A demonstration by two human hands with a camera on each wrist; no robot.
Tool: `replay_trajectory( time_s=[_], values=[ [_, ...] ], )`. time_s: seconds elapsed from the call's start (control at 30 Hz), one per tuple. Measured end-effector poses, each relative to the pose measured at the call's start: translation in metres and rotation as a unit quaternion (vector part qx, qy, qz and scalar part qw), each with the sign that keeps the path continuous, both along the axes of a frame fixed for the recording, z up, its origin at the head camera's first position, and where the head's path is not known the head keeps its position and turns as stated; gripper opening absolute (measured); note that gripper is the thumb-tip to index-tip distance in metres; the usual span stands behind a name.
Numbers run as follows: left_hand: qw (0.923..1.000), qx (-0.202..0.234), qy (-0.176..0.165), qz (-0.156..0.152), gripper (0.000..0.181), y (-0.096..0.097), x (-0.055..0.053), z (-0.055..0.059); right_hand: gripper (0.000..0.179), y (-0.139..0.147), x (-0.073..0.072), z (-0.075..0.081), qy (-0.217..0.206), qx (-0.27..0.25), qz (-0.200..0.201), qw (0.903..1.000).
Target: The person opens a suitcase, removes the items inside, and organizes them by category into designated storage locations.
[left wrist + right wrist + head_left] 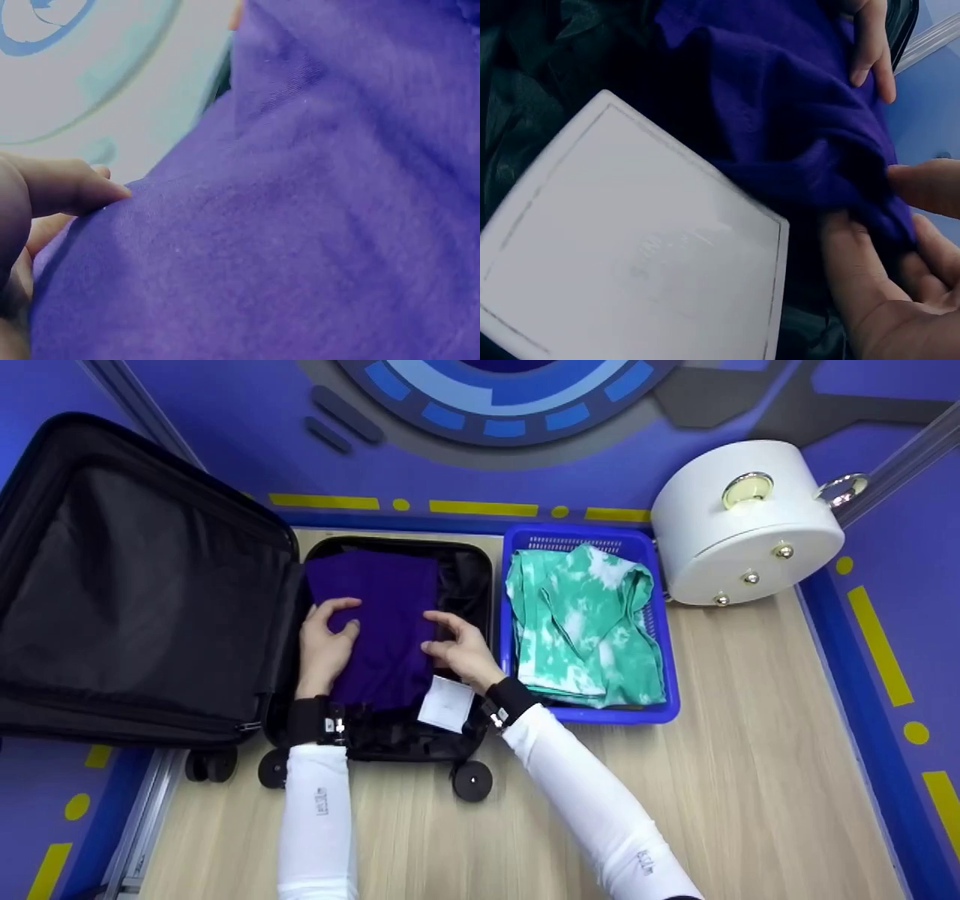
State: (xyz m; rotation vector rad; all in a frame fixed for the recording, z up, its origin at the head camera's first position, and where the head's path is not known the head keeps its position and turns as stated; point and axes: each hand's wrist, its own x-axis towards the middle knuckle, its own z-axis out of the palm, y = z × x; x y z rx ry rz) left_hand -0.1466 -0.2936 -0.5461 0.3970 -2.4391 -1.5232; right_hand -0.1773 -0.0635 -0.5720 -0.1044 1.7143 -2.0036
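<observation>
Observed pinching opposite edges of the cloth (pixel 394 645) between thumb and fingers of left hand (pixel 325 649) and right hand (pixel 465 649), in or just over the right half of the suitcase (pixel 165 592); advise keeping edges level, easing wrinkles out evenly and releasing gently.

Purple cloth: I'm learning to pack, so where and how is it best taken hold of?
Probably pinch the purple cloth by its left and right edges, the left hand from the left and the right hand from the right: it is roughly rectangular but limp and creased, so support on both sides should limit sagging.
</observation>
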Motion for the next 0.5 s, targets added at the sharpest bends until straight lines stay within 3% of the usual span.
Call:
replay_trajectory(
  time_s=[0.13, 0.27, 0.5],
  values=[
    [0.9991, -0.013, 0.039, -0.008, 0.031, 0.006, 0.002, 0.021, 0.057, 0.006, 0.001, 0.009, 0.005, -0.04, -0.025, 0.9989],
    [0.9959, -0.027, 0.085, -0.015, 0.031, 0.016, 0.003, 0.04, 0.06, 0.016, 0.002, 0.024, 0.049, -0.041, -0.047, 0.9968],
    [0.9849, -0.013, 0.168, -0.039, 0.031, 0.046, 0.001, 0.07, 0.062, 0.05, 0.002, 0.057, 0.123, -0.05, -0.085, 0.9875]
  ],
)
